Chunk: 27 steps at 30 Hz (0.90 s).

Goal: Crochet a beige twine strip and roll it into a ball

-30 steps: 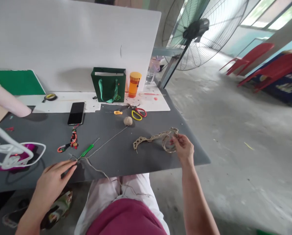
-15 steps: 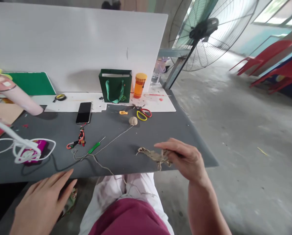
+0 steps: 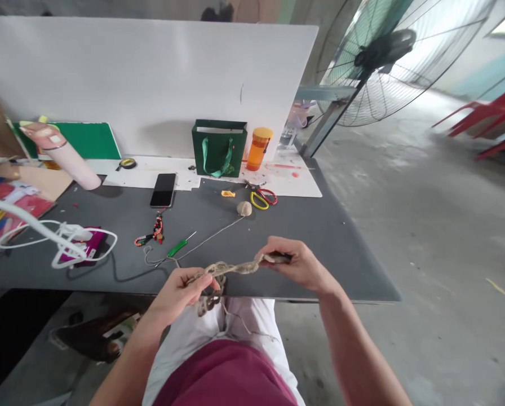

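Note:
I hold a beige crocheted twine strip (image 3: 231, 268) between both hands above the front edge of the dark grey table (image 3: 320, 237). My left hand (image 3: 180, 290) pinches its lower, bunched end. My right hand (image 3: 292, 262) grips the other end, fingers closed round it. A thin twine strand runs from the work to a small twine ball (image 3: 244, 208) on the table. A green-handled crochet hook (image 3: 177, 247) lies on the table just beyond my left hand.
On the table are a black phone (image 3: 163, 190), a beaded keyring (image 3: 153, 234), yellow and red scissors (image 3: 263, 197), a green gift bag (image 3: 219, 148), an orange bottle (image 3: 258, 148), a pink bottle (image 3: 64, 155) and white cord (image 3: 58, 239). A white board (image 3: 151, 79) backs the table. A large fan (image 3: 383, 56) stands at the right.
My right hand lifted the crocheted strip off the table and drew it toward me. My left hand left the table's edge and took hold of the strip's other end.

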Tool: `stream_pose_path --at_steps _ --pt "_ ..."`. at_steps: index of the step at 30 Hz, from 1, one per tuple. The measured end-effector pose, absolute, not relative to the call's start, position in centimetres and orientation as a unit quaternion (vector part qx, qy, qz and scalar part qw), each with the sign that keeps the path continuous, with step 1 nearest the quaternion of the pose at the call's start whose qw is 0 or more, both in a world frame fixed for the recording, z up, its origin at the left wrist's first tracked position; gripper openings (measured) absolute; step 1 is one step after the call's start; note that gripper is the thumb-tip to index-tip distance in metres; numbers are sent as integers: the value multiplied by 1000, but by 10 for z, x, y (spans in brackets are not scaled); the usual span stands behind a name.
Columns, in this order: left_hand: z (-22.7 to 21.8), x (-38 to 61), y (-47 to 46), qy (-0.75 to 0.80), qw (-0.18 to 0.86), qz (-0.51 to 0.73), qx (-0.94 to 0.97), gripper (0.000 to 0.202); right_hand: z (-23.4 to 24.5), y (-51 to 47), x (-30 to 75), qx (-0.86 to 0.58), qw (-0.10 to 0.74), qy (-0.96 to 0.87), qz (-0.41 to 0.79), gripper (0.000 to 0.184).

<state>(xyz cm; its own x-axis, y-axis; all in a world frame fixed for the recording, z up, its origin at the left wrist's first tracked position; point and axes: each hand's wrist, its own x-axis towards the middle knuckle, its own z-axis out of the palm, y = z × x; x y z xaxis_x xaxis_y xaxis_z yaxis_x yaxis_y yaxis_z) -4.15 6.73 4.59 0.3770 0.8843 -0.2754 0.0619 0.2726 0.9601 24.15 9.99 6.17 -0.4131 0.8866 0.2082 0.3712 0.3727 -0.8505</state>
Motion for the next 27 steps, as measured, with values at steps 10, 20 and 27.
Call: stream_pose_path --at_steps 10,20,27 --pt "26 -42 67 573 478 396 536 47 29 95 260 -424 303 -800 297 29" --pt "37 -15 72 434 552 366 611 54 63 72 210 -267 300 -910 106 35" --pt "11 15 72 353 764 277 464 74 62 77 207 -233 361 -903 17 28"
